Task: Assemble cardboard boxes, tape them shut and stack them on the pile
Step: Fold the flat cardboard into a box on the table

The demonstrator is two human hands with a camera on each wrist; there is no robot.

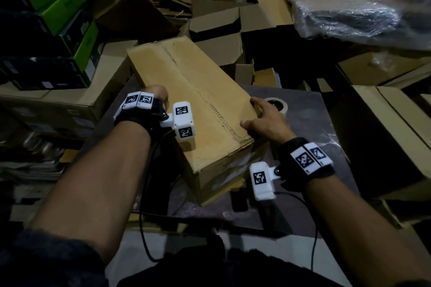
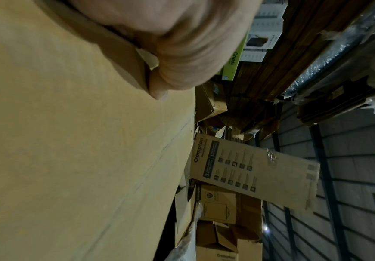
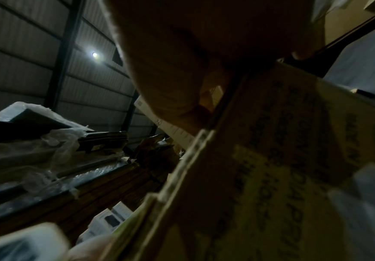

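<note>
A long cardboard box (image 1: pixel 196 91) lies on a dark table (image 1: pixel 310 123), its top flaps folded shut. The left hand (image 1: pixel 155 95) clasps its left edge with fingers curled over the side, while the right hand (image 1: pixel 265 119) grips the right edge, thumb on top. Just beyond the right hand — a tape roll (image 1: pixel 276 103) on the table.
</note>
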